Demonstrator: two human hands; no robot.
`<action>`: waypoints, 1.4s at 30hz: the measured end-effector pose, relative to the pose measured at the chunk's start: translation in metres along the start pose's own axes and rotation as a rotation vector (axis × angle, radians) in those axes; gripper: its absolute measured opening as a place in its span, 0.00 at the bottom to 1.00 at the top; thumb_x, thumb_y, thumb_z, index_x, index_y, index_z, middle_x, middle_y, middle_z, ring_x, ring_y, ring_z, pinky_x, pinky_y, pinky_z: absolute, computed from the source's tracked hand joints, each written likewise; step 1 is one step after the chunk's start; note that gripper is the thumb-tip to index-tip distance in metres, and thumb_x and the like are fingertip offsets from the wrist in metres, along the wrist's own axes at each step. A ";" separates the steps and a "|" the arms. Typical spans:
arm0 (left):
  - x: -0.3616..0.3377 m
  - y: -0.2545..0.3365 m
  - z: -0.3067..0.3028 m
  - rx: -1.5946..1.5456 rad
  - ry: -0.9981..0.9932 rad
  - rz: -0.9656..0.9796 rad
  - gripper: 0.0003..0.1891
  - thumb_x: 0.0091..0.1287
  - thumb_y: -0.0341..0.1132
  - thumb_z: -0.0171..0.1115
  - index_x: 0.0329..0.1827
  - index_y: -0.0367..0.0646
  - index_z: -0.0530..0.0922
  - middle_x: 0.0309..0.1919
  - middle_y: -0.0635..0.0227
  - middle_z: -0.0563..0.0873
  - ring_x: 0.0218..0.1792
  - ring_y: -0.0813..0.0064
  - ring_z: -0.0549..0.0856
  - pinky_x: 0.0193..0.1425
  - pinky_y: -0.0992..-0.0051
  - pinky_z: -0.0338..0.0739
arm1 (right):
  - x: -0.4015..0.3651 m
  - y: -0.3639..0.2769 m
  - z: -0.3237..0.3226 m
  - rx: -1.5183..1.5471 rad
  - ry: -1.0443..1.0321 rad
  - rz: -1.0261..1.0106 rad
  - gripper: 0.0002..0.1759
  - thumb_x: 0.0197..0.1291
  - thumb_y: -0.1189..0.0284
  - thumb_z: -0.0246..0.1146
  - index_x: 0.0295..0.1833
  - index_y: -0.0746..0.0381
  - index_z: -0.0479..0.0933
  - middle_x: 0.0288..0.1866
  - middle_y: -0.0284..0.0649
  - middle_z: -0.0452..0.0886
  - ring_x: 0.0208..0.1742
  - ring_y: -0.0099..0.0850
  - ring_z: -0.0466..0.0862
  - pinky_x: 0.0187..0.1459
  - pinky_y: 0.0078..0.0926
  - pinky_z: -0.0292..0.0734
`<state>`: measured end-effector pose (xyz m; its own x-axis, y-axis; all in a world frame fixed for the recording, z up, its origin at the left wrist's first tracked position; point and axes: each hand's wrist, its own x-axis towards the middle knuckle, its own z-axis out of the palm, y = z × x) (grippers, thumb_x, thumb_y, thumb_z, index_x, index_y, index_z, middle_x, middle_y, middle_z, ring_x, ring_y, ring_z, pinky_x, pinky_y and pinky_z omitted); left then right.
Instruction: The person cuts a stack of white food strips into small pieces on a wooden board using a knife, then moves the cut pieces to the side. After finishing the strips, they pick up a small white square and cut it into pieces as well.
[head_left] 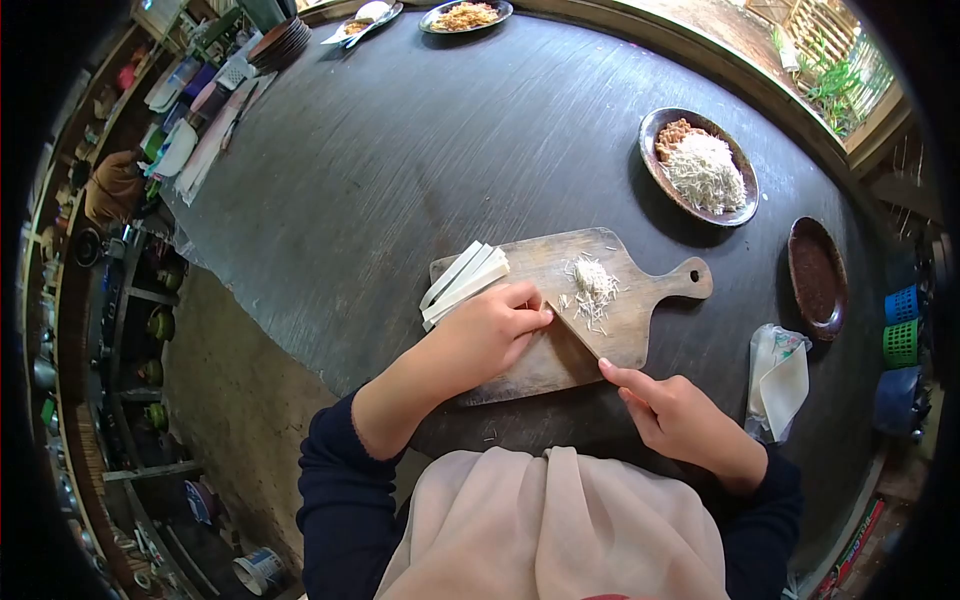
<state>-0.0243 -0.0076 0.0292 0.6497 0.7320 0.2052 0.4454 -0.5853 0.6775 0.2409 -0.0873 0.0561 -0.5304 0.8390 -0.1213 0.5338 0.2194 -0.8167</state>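
Observation:
A wooden cutting board with a handle at its right lies on the dark table. My left hand is closed over the board, its fingertips pressed together near the blade; what they hold is mostly hidden. My right hand grips a knife, whose narrow blade slants across the board up to my left fingertips. Long white strips lie side by side at the board's left end, beyond my left hand. Thin white shreds form a small pile right of the blade.
A plate of white shreds and brown food stands at the upper right, near an empty oval dish. A plastic bag lies right of my right hand. Two food plates and stacked plates stand at the far edge.

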 end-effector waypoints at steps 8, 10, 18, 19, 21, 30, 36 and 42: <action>0.000 0.001 0.001 0.002 0.000 -0.039 0.09 0.66 0.24 0.63 0.48 0.38 0.85 0.41 0.63 0.84 0.38 0.64 0.84 0.44 0.69 0.79 | -0.007 -0.008 -0.015 -0.141 -0.056 -0.026 0.25 0.64 0.82 0.59 0.67 0.60 0.71 0.19 0.51 0.73 0.17 0.48 0.76 0.24 0.37 0.71; 0.000 0.002 -0.001 0.013 -0.008 -0.040 0.09 0.66 0.24 0.63 0.48 0.38 0.85 0.41 0.63 0.84 0.38 0.64 0.83 0.44 0.69 0.79 | -0.004 -0.004 -0.009 -0.120 -0.037 -0.022 0.25 0.64 0.81 0.59 0.68 0.60 0.71 0.18 0.50 0.74 0.18 0.48 0.77 0.24 0.38 0.72; 0.000 0.001 -0.001 0.000 -0.024 -0.018 0.09 0.65 0.23 0.63 0.48 0.37 0.85 0.42 0.62 0.83 0.39 0.63 0.84 0.45 0.69 0.78 | -0.002 0.001 -0.003 0.024 -0.038 0.030 0.25 0.66 0.80 0.58 0.69 0.59 0.69 0.17 0.49 0.73 0.18 0.48 0.78 0.24 0.40 0.72; 0.000 0.002 -0.002 0.007 -0.025 -0.026 0.09 0.65 0.23 0.63 0.48 0.36 0.85 0.42 0.62 0.83 0.39 0.63 0.84 0.45 0.69 0.78 | -0.002 0.000 -0.003 -0.002 -0.037 0.016 0.25 0.66 0.80 0.58 0.69 0.59 0.69 0.17 0.49 0.73 0.18 0.48 0.79 0.24 0.40 0.72; 0.000 0.002 -0.002 0.014 -0.027 -0.035 0.09 0.65 0.23 0.63 0.47 0.36 0.85 0.42 0.62 0.84 0.39 0.63 0.84 0.45 0.69 0.78 | -0.003 0.001 -0.002 -0.027 -0.038 0.002 0.25 0.66 0.80 0.58 0.69 0.59 0.69 0.17 0.49 0.73 0.19 0.48 0.79 0.24 0.40 0.72; 0.000 0.001 -0.001 0.024 -0.018 -0.012 0.10 0.64 0.22 0.63 0.47 0.36 0.85 0.42 0.62 0.84 0.41 0.63 0.84 0.46 0.69 0.79 | 0.002 0.004 -0.003 0.007 -0.038 0.036 0.25 0.66 0.80 0.58 0.68 0.59 0.70 0.17 0.50 0.73 0.18 0.49 0.78 0.24 0.41 0.72; 0.001 0.003 -0.001 0.022 -0.015 -0.028 0.11 0.65 0.22 0.63 0.49 0.37 0.85 0.42 0.62 0.84 0.40 0.64 0.84 0.45 0.70 0.79 | -0.006 -0.006 -0.012 -0.055 -0.067 0.040 0.25 0.66 0.81 0.58 0.68 0.58 0.71 0.17 0.51 0.71 0.17 0.48 0.75 0.24 0.37 0.69; 0.001 0.004 -0.001 0.026 -0.024 -0.030 0.11 0.66 0.23 0.63 0.50 0.39 0.85 0.41 0.62 0.83 0.38 0.65 0.84 0.44 0.70 0.79 | -0.012 -0.012 -0.029 -0.098 -0.122 0.062 0.23 0.66 0.79 0.58 0.67 0.60 0.71 0.18 0.51 0.74 0.18 0.50 0.77 0.24 0.42 0.71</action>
<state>-0.0226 -0.0088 0.0327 0.6499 0.7412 0.1679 0.4806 -0.5720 0.6647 0.2598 -0.0855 0.0835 -0.5673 0.7871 -0.2422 0.6267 0.2218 -0.7471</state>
